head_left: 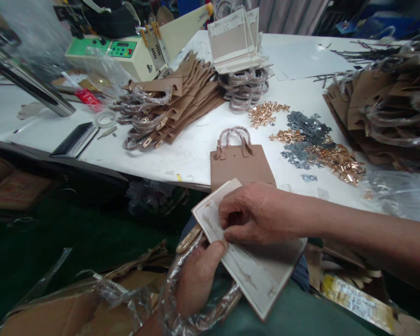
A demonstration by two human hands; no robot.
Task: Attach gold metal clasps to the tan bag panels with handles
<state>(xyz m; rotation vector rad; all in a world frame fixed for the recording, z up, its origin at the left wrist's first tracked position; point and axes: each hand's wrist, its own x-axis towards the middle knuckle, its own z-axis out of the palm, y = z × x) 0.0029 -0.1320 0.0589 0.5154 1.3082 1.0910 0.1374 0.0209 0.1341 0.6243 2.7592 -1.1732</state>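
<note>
My left hand (pixel 198 277) reaches up through a plastic-wrapped handle (pixel 168 298), its thumb pressed on the edge of a bag panel (pixel 254 275). The panel lies tilted over my lap, with its pale inner side up and small metal pieces along a strip near the handle edge. My right hand (pixel 262 212) rests on that strip beside my left thumb, thumb and fingers pinched together; whatever is between them is hidden. A brown strap tab with a gold metal plate (pixel 188 239) sticks out by the handle. Just beyond, a brown bag panel with handles (pixel 241 165) lies at the table's edge.
Gold metal fittings (pixel 346 163) and grey metal plates (pixel 308 128) lie in heaps on the white table (pixel 182 163). Stacks of brown bag panels (pixel 192 84) stand left and right. Behind are pale panels (pixel 231 42) and a green-and-cream machine (pixel 136 56). A cardboard box (pixel 56 312) sits lower left.
</note>
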